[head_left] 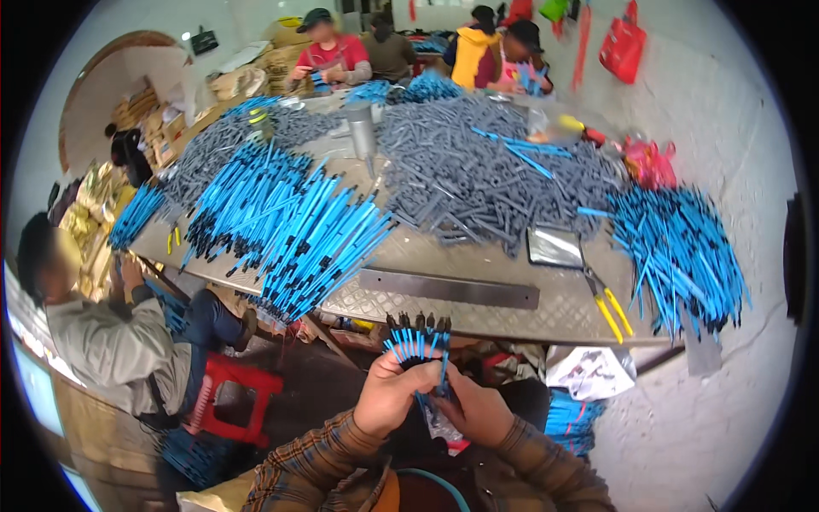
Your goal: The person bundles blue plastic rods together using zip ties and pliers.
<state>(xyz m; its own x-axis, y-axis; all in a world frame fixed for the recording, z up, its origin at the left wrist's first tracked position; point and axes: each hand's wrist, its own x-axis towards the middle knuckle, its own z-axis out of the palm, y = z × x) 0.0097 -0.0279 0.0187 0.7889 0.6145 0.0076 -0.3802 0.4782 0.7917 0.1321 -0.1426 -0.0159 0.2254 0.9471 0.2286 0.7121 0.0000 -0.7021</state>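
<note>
My left hand (390,396) is closed around a fanned bundle of thin blue rods with black tips (418,334). The tips point up and away from me, in front of the table's near edge. Against the bundle's right side, my right hand (479,410) is closed with its fingertips at a rod that stands slightly apart. Fingers hide the lower part of the bundle, and clear plastic shows below them. Ahead on the table lie a large heap of similar blue rods (273,213) and a wide pile of short grey plastic pieces (478,162).
A flat metal bar (448,288) lies along the near table edge (614,328). To its right are yellow-handled pliers (610,309) and a shallow clear-topped box (554,247). More blue rods (682,256) pile at right. A seated person (128,341) and red stool (235,397) are at left.
</note>
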